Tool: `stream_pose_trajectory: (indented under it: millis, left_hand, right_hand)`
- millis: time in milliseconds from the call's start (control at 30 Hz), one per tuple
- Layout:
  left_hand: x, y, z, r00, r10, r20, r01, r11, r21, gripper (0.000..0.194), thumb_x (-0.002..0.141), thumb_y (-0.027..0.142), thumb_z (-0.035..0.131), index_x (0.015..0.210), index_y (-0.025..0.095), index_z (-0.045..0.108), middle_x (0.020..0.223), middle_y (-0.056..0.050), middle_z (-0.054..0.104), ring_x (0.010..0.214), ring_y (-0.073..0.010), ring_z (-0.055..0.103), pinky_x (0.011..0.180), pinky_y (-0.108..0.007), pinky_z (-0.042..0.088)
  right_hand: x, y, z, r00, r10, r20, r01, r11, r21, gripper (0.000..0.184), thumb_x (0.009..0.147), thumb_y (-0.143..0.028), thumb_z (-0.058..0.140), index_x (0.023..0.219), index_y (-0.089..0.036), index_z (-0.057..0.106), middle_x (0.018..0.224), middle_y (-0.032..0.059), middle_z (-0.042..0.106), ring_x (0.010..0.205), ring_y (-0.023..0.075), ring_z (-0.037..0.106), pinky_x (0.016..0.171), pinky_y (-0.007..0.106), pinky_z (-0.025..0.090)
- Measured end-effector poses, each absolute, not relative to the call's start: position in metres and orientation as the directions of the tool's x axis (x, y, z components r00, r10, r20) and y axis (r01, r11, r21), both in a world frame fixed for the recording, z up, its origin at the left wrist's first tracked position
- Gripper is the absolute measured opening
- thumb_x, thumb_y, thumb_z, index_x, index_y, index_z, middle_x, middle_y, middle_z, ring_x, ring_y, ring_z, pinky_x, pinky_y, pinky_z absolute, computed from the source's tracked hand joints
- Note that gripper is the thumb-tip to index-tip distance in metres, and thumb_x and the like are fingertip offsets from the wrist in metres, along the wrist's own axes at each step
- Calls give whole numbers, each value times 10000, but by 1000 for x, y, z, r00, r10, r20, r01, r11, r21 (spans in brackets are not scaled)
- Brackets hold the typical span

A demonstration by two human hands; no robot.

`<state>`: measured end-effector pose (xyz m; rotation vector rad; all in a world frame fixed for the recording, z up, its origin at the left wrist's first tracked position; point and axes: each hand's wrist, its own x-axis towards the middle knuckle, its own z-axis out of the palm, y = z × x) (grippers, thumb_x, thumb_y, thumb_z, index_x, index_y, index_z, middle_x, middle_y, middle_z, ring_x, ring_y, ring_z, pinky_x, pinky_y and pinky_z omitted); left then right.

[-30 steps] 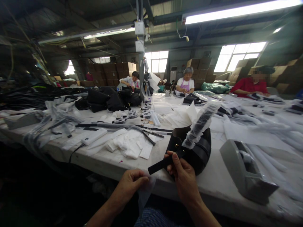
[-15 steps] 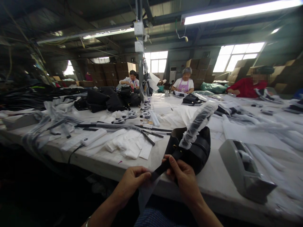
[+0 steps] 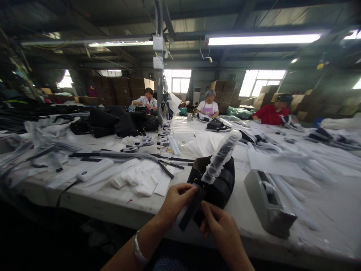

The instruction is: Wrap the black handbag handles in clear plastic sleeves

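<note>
Both hands working a black strap at the near desk edge.

The left hand (image 3: 175,201) is pinching the flat, matte black strap (image 3: 191,213) in a narrow grip near its upper end; the right hand (image 3: 222,231) is closing on it from below. The strap's long axis is running diagonally, free end pointing down-left, upper end joining the rounded black bag (image 3: 222,186) on the white desk (image 3: 254,226). A plastic-wrapped handle (image 3: 220,156) is rising upper-right. A grey tape dispenser (image 3: 266,203) is sitting near, right.

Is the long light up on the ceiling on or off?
On. The long ceiling light glows bright white against the dark roof beams, brighter than everything around it.
</note>
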<state>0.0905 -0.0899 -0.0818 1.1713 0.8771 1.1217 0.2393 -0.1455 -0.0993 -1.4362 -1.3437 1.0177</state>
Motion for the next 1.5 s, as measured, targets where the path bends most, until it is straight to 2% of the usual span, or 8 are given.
stream_pose_trajectory:
  millis: [267,467,667,800,1033,1233,1400,1500]
  left_hand:
    - [93,-74,-79,130,986,102,-121,-87,989,342,772,434,731,941,137,757,919,-88,756,906,-249,673,744,-289,513]
    - [82,-84,-102,94,981,171,-33,-169,985,321,817,419,696,1001,156,704,953,-63,738,937,-229,664,828,-292,494]
    - [84,-101,-110,100,993,67,-170,-49,984,288,803,420,711,895,148,692,825,-32,718,797,-189,653,706,-253,490]
    - [86,-102,-106,48,997,52,-202,-41,979,302,792,423,720,931,156,700,839,-35,730,794,-194,662,692,-248,497]
    - [85,-101,-102,-62,970,235,95,-228,969,237,846,358,650,976,171,714,841,-42,735,742,-185,655,674,-260,498]
    - [84,-108,-98,21,794,607,411,-560,719,174,882,145,565,949,196,717,868,-33,680,832,-169,659,764,-247,513]
    - [79,-113,-96,214,685,696,646,-634,425,218,932,123,511,1042,192,687,858,-31,659,742,-153,666,662,-217,521]
    - [77,-117,-97,288,635,717,729,-631,265,211,963,167,485,1055,183,674,855,-40,661,729,-167,667,627,-228,527]
  right_hand:
    - [221,-126,-82,150,989,-14,141,-35,-989,495,801,-618,607,919,-165,769,398,-16,591,330,137,531,367,214,400]
    - [215,-123,-87,226,974,11,120,-16,-993,450,773,-586,654,860,-163,781,383,-18,562,329,121,502,358,203,384]
    - [217,-124,-84,216,975,57,171,20,-985,409,788,-551,661,850,-168,788,400,-32,516,370,108,458,388,212,347]
    - [216,-120,-77,209,976,54,222,6,-975,406,804,-561,635,793,-180,774,384,-36,505,364,113,462,399,219,343]
    - [210,-104,-78,218,974,55,189,12,-982,427,784,-532,657,552,-173,658,385,-23,529,324,97,470,375,200,315]
    - [206,-104,-83,230,973,35,69,20,-997,471,760,-540,672,493,-162,588,359,-36,477,327,71,413,371,186,284]
    - [206,-111,-86,167,986,-12,-138,11,-990,508,765,-640,611,671,-142,650,524,9,608,401,114,540,395,203,399]
    - [206,-113,-89,120,993,18,-177,39,-983,472,756,-597,666,648,-138,641,509,14,616,405,119,558,407,203,425]
